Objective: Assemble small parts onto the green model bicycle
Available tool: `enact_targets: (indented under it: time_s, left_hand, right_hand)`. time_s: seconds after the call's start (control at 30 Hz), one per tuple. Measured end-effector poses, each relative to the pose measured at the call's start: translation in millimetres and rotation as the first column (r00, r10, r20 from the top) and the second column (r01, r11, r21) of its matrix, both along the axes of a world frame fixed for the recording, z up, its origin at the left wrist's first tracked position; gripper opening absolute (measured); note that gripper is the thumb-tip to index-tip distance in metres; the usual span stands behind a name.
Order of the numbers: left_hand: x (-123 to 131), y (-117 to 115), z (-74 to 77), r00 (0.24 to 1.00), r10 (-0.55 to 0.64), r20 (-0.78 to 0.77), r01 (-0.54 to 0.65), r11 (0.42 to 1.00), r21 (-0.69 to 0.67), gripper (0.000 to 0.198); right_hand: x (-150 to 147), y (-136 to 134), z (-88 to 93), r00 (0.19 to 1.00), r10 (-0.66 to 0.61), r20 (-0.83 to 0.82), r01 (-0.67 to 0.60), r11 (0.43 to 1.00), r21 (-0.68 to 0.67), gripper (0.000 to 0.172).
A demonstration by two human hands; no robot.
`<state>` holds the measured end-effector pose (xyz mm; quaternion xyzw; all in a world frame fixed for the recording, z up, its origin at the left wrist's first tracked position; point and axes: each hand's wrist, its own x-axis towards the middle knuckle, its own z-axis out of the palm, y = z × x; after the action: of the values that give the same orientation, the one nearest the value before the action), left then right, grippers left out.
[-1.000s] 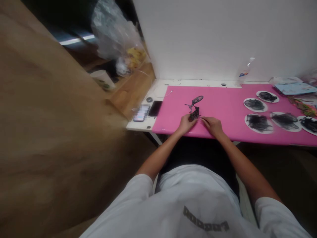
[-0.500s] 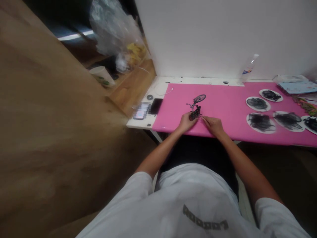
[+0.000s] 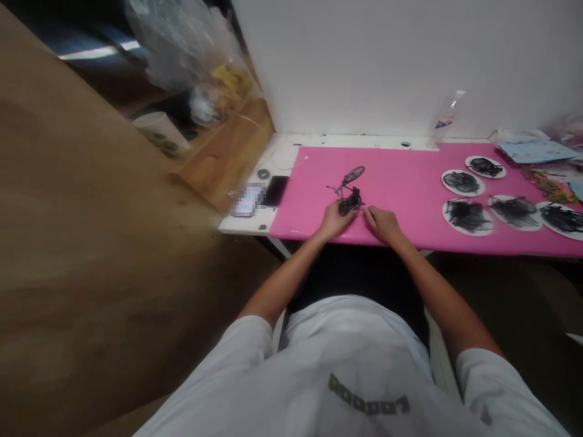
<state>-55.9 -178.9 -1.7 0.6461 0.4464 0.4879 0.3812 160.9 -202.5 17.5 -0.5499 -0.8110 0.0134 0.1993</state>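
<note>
A small black model bicycle (image 3: 350, 198) is held over the near part of the pink table cover. Its spoked front wheel and handlebars point away from me. My left hand (image 3: 336, 221) is closed round the rear part of it, and the fingers hide some of the back wheel. Just right of the bicycle's rear, my right hand (image 3: 383, 224) has its thumb and fingers pinched together. Whatever lies between those fingertips is too small to make out.
Several white plates (image 3: 468, 217) with black parts lie at the right. Beyond them is a light blue box or packet (image 3: 537, 152). A clear bottle (image 3: 449, 112) stands by the wall. Left are a blurred-out phone (image 3: 248, 200), a black flat object (image 3: 276, 191) and a tape roll (image 3: 263, 174).
My view has shifted, so the scene sits further left and slightly higher. The bicycle has turned a little in my left hand. My right fingers look more curled, still beside its rear.
</note>
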Motion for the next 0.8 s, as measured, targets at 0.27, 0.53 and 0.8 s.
enact_targets:
  time_s: [0.27,0.53,0.8]
  left_hand:
    - [4.7,-2.6,3.0,0.975,-0.122,0.188,0.140,0.987,-0.083,0.061]
    - [8.8,-9.1,11.6,0.938,-0.218,0.270,0.259,0.958,-0.126,0.072]
    - [-25.1,-17.0,61.6,0.959,-0.152,-0.238,0.136,0.987,-0.082,0.071]
  right_hand:
    - [-1.6,-5.0,5.3,0.921,-0.120,-0.371,0.153,0.986,0.060,0.040]
    - [3.4,4.1,0.6,0.798,0.083,-0.596,-0.119,0.993,-0.021,0.028]
    - [6.2,24.1,-19.4,0.490,-0.060,-0.870,-0.012,0.997,-0.076,0.040]
